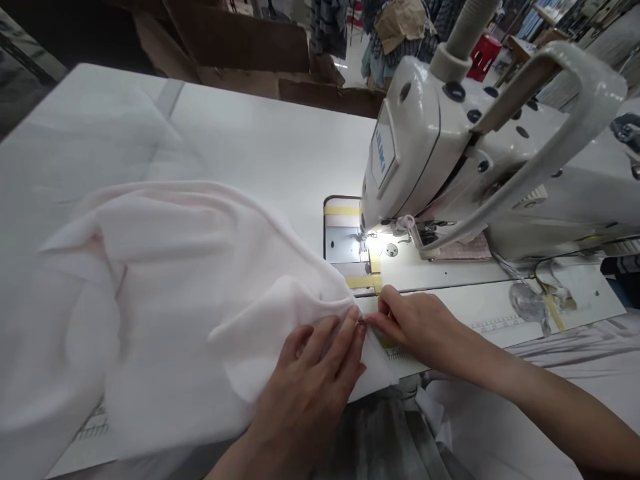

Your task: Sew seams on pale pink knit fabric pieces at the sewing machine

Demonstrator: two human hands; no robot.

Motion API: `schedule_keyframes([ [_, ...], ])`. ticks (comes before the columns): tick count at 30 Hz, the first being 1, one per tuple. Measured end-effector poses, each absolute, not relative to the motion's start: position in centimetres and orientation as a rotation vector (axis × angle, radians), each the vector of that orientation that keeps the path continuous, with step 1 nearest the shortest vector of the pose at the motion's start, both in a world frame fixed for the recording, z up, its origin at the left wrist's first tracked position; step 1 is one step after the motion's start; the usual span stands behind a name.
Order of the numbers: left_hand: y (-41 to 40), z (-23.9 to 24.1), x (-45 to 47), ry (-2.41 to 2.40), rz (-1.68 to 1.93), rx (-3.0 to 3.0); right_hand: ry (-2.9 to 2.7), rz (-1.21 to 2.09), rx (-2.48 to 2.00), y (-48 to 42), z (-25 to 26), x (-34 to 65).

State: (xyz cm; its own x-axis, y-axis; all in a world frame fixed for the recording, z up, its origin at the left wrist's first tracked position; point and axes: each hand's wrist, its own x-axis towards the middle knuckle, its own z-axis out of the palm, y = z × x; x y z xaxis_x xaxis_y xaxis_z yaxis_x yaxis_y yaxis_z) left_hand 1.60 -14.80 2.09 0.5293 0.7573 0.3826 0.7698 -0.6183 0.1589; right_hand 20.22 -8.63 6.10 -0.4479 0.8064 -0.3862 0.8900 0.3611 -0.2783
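A large piece of pale white fabric (170, 280) lies in loose folds across the table to the left of the sewing machine (415, 133). Along its right edge rests my left hand (320, 373), its fingers stretched out flat on the cloth. My right hand (410, 320) is closed in a pinch at that same edge, close to my left fingertips. A tiny dark spot shows between the two hands, too small to identify. The presser foot (363, 241) and lit needle area sit just beyond my hands, apart from the fabric.
The white tabletop (280, 140) carries yellow tape (357, 282) and a printed ruler (495, 324). More pale cloth (590, 373) lies at the lower right. Cardboard boxes (240, 40) stand behind the table, and a red stool (484, 55) is farther back.
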Motion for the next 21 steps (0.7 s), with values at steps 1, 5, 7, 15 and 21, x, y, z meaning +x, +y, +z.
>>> schedule_keyframes([
  [1, -14.8, 2.1, 1.6, -1.361, -0.663, -2.725, 2.44, -0.675, 1.536, -8.5, 6.0, 20.2],
  [5, -14.8, 2.1, 1.7, -1.365, -0.665, -2.751, 2.422, -0.709, 1.512, -8.2, 5.8, 20.3],
  [7, -14.8, 2.1, 1.7, -1.374, -0.661, -2.762, 2.423, -0.7, 1.489, -8.1, 5.8, 20.3],
  [15, -15.0, 2.3, 1.5, -1.354, -0.6, -2.762, 2.44, -0.541, 1.334, -8.1, 6.3, 19.8],
  [21, -14.0, 1.8, 1.4, -1.354, -0.576, -2.71, 2.515, -0.493, 1.439, -8.5, 5.5, 20.6],
])
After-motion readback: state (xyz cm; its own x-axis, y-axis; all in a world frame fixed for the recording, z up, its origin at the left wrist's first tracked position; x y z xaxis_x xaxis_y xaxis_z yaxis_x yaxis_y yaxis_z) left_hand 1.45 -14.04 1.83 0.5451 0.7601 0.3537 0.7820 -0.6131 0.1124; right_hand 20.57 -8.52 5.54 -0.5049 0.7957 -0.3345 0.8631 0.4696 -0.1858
